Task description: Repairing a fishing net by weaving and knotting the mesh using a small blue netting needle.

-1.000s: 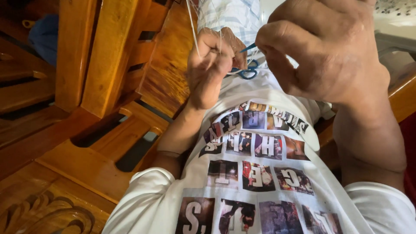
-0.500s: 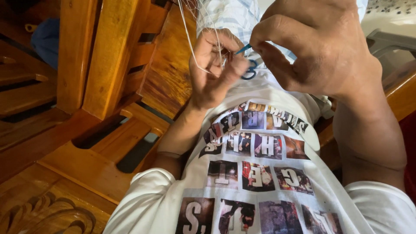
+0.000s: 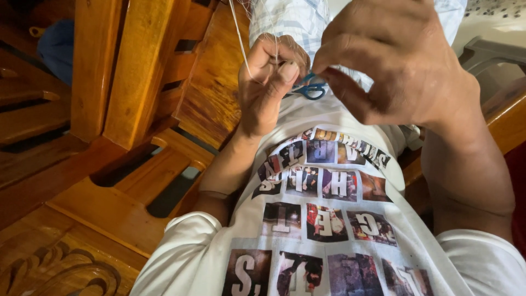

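Hands work close together above the lap of a person in a white shirt (image 3: 329, 219) printed with picture squares. The left hand (image 3: 268, 82) is curled, thumb pressed toward the forefinger, and a thin white thread (image 3: 239, 33) runs up from it past the top edge of the view; the fingers seem pinched on that thread, though the exact contact is too fine to make out. The right hand (image 3: 394, 66) sits just beside it, fingers bent and bunched together, tips pointing at the left thumb. Whether it grips anything I cannot tell. Between and just below the two hands lie blue scissors (image 3: 308, 87), only the handle loops showing, resting against pale checked cloth (image 3: 296, 19) that hangs over the lap. A wooden chair frame (image 3: 126, 71) of orange-brown slats stands to the left, with a carved wooden panel (image 3: 55, 268) at the lower corner.
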